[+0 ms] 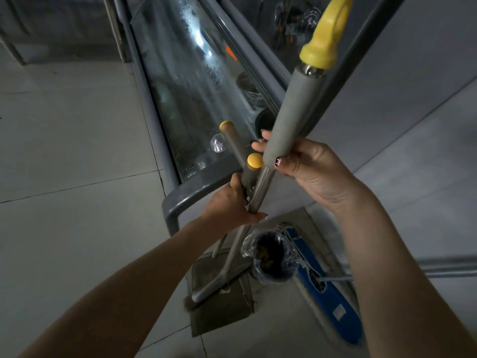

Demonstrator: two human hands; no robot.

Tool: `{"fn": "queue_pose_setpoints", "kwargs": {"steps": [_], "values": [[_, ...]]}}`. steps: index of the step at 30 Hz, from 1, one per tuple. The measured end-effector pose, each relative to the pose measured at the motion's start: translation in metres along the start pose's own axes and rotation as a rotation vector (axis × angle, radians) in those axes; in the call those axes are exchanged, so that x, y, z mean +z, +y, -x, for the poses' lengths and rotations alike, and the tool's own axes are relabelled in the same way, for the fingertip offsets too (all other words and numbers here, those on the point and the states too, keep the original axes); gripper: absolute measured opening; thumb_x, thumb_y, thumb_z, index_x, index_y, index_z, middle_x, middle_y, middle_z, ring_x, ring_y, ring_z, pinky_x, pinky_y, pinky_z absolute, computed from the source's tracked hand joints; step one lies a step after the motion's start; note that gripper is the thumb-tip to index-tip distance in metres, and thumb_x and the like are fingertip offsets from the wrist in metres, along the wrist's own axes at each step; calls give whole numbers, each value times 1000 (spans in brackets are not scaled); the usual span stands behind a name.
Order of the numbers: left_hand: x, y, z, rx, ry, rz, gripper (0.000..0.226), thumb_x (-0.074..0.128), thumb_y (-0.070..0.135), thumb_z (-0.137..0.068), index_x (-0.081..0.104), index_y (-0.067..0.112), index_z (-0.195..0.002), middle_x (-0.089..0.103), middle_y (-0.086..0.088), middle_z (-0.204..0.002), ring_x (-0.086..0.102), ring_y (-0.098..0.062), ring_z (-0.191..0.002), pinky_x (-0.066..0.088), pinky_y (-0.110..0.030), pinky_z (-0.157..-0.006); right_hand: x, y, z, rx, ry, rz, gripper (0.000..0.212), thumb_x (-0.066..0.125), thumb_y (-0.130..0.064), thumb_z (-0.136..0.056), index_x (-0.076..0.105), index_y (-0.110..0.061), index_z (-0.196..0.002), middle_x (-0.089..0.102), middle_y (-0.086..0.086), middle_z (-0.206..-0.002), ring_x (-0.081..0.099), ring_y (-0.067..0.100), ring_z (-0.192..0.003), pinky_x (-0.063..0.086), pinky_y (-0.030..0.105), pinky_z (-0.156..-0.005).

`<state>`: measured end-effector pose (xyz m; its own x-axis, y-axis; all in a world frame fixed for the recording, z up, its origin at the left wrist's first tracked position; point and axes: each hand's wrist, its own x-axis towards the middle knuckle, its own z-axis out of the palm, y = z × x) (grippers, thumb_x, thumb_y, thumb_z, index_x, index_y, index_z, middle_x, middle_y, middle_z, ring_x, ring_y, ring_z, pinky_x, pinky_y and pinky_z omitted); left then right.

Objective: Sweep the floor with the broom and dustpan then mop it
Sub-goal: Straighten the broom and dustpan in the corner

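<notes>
My left hand [233, 202] is closed around a bundle of metal poles: the broom handle [233, 143] and dustpan handle [254, 164], both with yellow caps, and the lower mop pole. My right hand [304, 164] grips the grey foam sleeve of the mop handle [296, 109], which ends in a yellow hanging loop [326, 40]. On the floor below stand the grey dustpan [222, 301] with the broom head [191, 302] resting in it. The blue flat mop head [333, 301] lies to their right.
A glass-fronted display cabinet [196, 81] with a grey frame runs up the middle. A grey wall or appliance panel [413, 60] stands on the right. A small bin lined with clear plastic [273, 257] sits between dustpan and mop head. Pale floor tiles [77, 151] spread left.
</notes>
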<state>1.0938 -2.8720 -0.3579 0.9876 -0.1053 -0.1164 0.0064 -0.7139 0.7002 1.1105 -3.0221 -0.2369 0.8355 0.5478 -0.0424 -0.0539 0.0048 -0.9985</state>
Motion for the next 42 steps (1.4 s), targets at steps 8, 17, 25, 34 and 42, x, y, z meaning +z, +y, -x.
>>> {"fn": "queue_pose_setpoints", "kwargs": {"steps": [8, 17, 25, 34, 42], "values": [[-3, -2, -7, -39, 91, -33, 75, 80, 43, -63, 36, 8, -113, 61, -9, -91, 62, -30, -85, 39, -29, -61, 2, 3, -5, 44, -81, -63, 44, 80, -30, -61, 71, -24, -103, 70, -4, -111, 63, 12, -112, 52, 37, -93], [-9, -6, -9, -53, 90, -123, 80, 80, 50, -59, 38, 7, -111, 63, -8, -88, 63, -30, -83, 36, -28, -58, 3, 8, -15, 44, -92, -47, 44, 82, -39, -60, 72, -28, -102, 68, -9, -114, 58, 10, -118, 46, 36, -102], [-3, -4, -6, -15, 90, -186, 82, 78, 54, -59, 37, 8, -113, 53, 1, -79, 63, -26, -80, 35, -26, -58, -3, 13, -13, 62, -44, 111, 48, 72, -9, -60, 65, -16, -108, 70, -11, -110, 60, 6, -115, 50, 21, -95], [0, 4, 0, 37, 85, -173, 76, 73, 50, -70, 38, 7, -122, 64, -11, -103, 62, -29, -91, 48, -35, -72, -10, 13, -9, 64, 5, 120, 48, 73, -6, -56, 65, -15, -103, 74, -11, -99, 67, 4, -102, 53, 16, -81], [2, 9, 5, 40, 96, -130, 77, 76, 45, -67, 39, 7, -123, 64, -12, -102, 62, -31, -91, 43, -33, -67, -9, 16, -1, 62, 54, 96, 55, 77, -16, -49, 63, -12, -103, 73, -11, -98, 66, 4, -102, 53, 18, -85]]}}
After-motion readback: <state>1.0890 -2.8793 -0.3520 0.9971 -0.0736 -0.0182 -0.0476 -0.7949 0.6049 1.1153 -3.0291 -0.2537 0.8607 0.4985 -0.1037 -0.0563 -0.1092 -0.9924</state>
